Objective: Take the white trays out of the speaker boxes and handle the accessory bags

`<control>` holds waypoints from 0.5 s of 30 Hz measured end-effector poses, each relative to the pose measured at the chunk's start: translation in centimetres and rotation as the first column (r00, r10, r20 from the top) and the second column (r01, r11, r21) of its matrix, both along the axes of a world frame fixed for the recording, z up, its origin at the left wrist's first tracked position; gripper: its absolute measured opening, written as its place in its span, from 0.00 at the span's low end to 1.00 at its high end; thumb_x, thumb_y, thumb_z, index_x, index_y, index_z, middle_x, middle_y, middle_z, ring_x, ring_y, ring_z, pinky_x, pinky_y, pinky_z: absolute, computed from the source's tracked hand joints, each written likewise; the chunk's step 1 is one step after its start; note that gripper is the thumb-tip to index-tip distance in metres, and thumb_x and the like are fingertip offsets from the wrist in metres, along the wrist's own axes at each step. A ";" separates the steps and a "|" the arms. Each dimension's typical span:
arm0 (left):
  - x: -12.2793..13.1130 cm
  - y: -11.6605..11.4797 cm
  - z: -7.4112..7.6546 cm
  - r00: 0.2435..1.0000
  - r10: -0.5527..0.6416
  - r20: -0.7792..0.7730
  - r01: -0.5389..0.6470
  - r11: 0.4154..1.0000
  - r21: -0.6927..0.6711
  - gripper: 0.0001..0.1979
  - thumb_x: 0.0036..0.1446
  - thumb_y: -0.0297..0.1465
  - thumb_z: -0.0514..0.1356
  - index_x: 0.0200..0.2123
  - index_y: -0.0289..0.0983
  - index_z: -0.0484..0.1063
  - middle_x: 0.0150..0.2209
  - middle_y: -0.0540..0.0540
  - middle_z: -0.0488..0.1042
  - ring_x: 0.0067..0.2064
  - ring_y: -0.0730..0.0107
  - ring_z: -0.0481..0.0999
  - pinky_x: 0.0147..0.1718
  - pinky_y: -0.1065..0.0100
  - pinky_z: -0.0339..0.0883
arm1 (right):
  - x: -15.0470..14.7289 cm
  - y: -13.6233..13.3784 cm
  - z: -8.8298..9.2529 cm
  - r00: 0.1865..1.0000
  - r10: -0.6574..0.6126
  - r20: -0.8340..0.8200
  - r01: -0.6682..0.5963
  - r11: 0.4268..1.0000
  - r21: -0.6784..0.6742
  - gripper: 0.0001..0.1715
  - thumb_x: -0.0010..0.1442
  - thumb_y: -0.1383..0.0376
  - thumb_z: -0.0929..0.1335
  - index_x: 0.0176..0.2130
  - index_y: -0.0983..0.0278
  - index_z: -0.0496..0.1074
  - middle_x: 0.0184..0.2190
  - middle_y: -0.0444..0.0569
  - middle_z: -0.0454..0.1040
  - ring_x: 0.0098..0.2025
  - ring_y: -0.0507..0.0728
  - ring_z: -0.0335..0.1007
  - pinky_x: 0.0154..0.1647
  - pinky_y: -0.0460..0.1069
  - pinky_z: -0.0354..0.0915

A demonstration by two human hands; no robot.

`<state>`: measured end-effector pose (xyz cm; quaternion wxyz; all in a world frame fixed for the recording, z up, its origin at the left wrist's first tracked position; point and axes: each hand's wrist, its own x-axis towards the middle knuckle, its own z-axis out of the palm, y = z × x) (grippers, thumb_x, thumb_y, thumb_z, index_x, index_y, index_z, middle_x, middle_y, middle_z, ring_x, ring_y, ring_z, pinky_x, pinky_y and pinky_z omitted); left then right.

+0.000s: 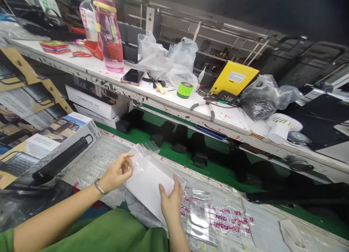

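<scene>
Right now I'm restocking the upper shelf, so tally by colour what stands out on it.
Pink water bottle: 1
Green tape roll: 1
Yellow folder: 1
Red scissors: 1
Clear plastic bags: 2
Total: 6

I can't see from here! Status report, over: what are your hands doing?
Left hand pinching the clear bag mouth. Right hand flat on white sheet in the bag. Printed bags lying right beside it.
</scene>
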<state>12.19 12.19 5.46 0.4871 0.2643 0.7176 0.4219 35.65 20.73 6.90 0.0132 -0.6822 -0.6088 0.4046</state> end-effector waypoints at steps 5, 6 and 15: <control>-2.6 -0.5 -2.7 0.949 -0.284 -0.140 0.219 0.908 -0.357 0.23 0.52 0.34 0.52 0.52 0.34 0.60 0.30 0.49 0.73 0.29 0.65 0.72 0.30 0.66 0.64 | 5.8 -1.1 -2.6 0.935 -0.014 0.355 -0.042 0.988 0.149 0.47 0.52 0.65 0.64 0.66 0.78 0.49 0.65 0.77 0.50 0.66 0.81 0.46 0.62 0.72 0.46; -2.5 -0.4 -3.2 0.943 -0.296 -0.149 0.217 0.892 -0.397 0.24 0.52 0.33 0.52 0.52 0.33 0.60 0.29 0.49 0.73 0.30 0.64 0.73 0.31 0.66 0.64 | 6.5 -1.3 -3.2 0.941 -0.050 0.335 0.021 0.996 0.088 0.48 0.50 0.68 0.63 0.66 0.80 0.47 0.64 0.77 0.51 0.66 0.79 0.48 0.62 0.70 0.49; -0.6 0.6 -8.3 0.840 -0.413 -0.352 0.147 0.798 -0.584 0.32 0.57 0.34 0.53 0.64 0.34 0.53 0.63 0.32 0.60 0.63 0.45 0.60 0.59 0.51 0.55 | 6.6 -1.7 -4.0 0.969 -0.142 0.203 0.162 0.983 -0.085 0.51 0.44 0.76 0.60 0.67 0.74 0.50 0.44 0.63 0.78 0.46 0.68 0.76 0.46 0.58 0.68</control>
